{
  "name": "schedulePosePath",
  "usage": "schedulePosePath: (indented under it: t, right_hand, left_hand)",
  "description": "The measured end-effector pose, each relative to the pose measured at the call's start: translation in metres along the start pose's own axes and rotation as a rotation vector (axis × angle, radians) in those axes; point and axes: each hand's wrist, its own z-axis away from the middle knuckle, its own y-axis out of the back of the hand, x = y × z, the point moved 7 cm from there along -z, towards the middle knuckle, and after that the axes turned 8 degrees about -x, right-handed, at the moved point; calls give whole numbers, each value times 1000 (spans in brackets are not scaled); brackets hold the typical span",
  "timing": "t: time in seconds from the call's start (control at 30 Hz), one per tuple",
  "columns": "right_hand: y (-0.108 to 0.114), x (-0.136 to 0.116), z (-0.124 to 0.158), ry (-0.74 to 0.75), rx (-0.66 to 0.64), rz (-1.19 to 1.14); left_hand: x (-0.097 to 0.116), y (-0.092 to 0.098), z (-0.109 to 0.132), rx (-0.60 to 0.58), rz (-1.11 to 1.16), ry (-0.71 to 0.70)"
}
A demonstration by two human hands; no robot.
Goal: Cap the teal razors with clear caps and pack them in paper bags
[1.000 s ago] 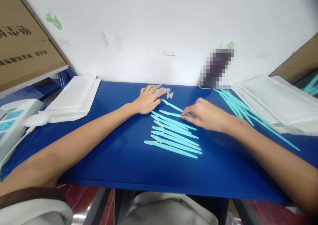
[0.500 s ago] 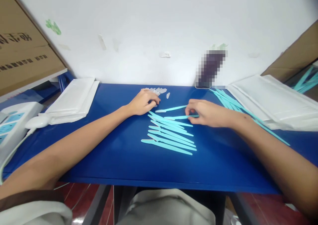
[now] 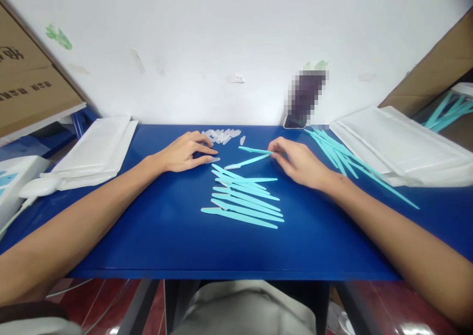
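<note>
My right hand [image 3: 300, 163] pinches the end of a thin teal plastic stick [image 3: 254, 150], whose tip points left just above the blue table [image 3: 148, 226]. My left hand [image 3: 183, 152] lies on the table with thumb and fingers closed on a small clear cap [image 3: 215, 160]. Between the hands another loose teal stick [image 3: 246, 161] lies flat. Below it, several teal sticks [image 3: 244, 199] are laid side by side in a row. A small heap of clear caps [image 3: 221, 134] sits just beyond my left fingers.
A loose pile of teal sticks [image 3: 334, 150] lies right of my right hand. Stacks of white bags [image 3: 96, 150] [image 3: 395, 143] flank the table. A blurred phone [image 3: 303, 101] leans on the wall. Cardboard boxes [image 3: 25, 88] [image 3: 436, 69] stand at both sides, and a white device [image 3: 15, 177] sits far left.
My right hand has taken a teal stick and raised it toward the back of the table. My left hand has drawn back from the cap heap with a cap.
</note>
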Motion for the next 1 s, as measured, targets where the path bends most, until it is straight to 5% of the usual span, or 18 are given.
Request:
schedulePosePath:
  t: [0.23, 0.5, 0.73, 1.0]
  right_hand:
    - [-25, 0, -1, -31, -144, 77]
    - [-20, 15, -7, -104, -133, 85]
    - [-12, 15, -6, -49, -201, 67]
    - [-10, 11, -8, 55, -168, 73]
  left_hand:
    - [3, 0, -6, 67, -12, -10]
    - [2, -4, -12, 246, 467, 211]
    - [34, -6, -33, 46, 230, 17]
    - [34, -6, -36, 87, 314, 27]
